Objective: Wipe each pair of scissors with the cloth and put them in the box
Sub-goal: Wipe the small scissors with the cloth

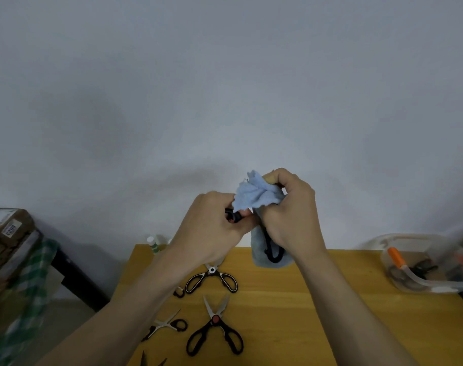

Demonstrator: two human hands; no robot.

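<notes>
Left hand (pixel 211 223) grips black-handled scissors (pixel 273 253); right hand (pixel 291 212) clamps blue cloth (pixel 256 194) round them. Scissors' long axis runs roughly 12-to-6. Box (pixel 420 262) at 3 o'clock, nearer right hand.

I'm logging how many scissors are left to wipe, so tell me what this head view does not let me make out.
- Black-handled scissors being wiped: blades hidden by the light blue cloth and right hand.
- Left hand: what it pinches is mostly covered by fingers.
- Dark scissor tips: cut off by the bottom edge.
- Clear plastic box: contents blurred, count unclear.
- Small dark object: partly hidden by the left forearm.
</notes>
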